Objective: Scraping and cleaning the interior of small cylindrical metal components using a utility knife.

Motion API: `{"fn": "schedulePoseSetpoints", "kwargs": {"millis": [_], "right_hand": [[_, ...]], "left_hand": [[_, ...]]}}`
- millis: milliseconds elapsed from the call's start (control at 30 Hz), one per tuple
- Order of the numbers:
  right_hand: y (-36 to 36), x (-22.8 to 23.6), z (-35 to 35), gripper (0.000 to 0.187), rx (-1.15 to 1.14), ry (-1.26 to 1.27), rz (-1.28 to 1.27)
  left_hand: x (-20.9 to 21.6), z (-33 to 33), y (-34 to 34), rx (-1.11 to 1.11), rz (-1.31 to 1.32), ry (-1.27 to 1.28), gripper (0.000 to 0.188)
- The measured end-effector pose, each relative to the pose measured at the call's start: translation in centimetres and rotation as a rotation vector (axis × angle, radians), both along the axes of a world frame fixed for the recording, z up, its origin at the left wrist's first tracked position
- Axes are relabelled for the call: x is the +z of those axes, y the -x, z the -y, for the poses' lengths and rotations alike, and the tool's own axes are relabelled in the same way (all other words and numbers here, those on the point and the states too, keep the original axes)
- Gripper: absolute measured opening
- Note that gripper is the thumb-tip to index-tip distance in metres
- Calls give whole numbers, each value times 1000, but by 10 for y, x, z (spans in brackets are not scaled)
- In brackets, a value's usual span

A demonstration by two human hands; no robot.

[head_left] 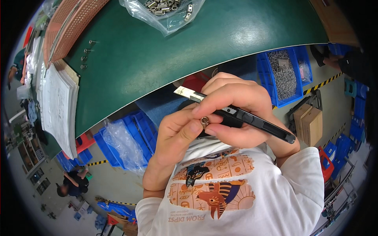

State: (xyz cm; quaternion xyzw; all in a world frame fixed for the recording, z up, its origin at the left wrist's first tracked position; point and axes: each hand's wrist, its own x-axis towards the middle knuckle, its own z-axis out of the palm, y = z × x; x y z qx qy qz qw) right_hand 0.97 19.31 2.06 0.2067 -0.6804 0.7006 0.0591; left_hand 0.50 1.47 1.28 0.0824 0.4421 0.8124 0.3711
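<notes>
My right hand (232, 106) grips a black utility knife (252, 120) whose pale blade (185, 92) sticks out to the upper left. My left hand (177, 135) pinches a small round metal part (204, 121) between thumb and finger, pressed against the right hand's fingertips. Both hands are held close to my chest, below the edge of the green table (157, 59).
A clear bag of small metal parts (165, 11) lies at the table's far side. Several small screws (87, 51) stand near a stack of papers (59, 106) and pink perforated trays (71, 23). Blue bins (283, 74) sit on the floor, with a cardboard box (309, 122). Another person (73, 185) crouches at lower left.
</notes>
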Motion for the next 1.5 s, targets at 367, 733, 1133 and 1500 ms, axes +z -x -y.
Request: {"fn": "schedulePoseSetpoints", "kwargs": {"millis": [367,733,1133,1500], "right_hand": [[2,-3,5,30,-147,-95,-144],[-17,12,1,30,-200,28,76],[-11,3,-3,31,-133,-203,-305],[-10,4,-4,31,-162,-277,-345]], "left_hand": [[-14,1,-3,87,299,-265,24],[-15,4,-5,170,397,-387,19],[-10,5,-10,304,378,-368,16],[-12,2,-9,292,326,-389,16]]}}
